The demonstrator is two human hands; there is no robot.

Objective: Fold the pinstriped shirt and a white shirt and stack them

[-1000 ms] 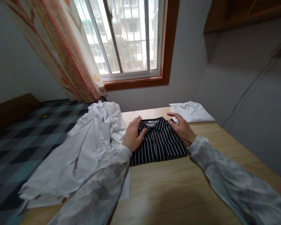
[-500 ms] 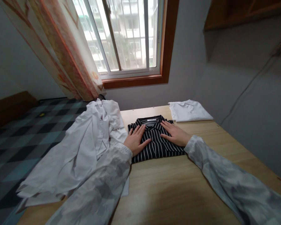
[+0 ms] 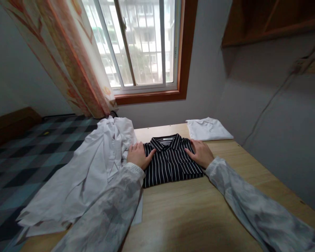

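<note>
Striped shirt [image 3: 170, 159] folded into a neat rectangle, laid mid-table [image 3: 199, 210] | left hand [image 3: 138, 156] and right hand [image 3: 201, 154] pressed flat on its edges, nothing grasped | folded white shirt [image 3: 207, 128] set behind | crumpled white garments [image 3: 89, 175] judged left to fold.
</note>
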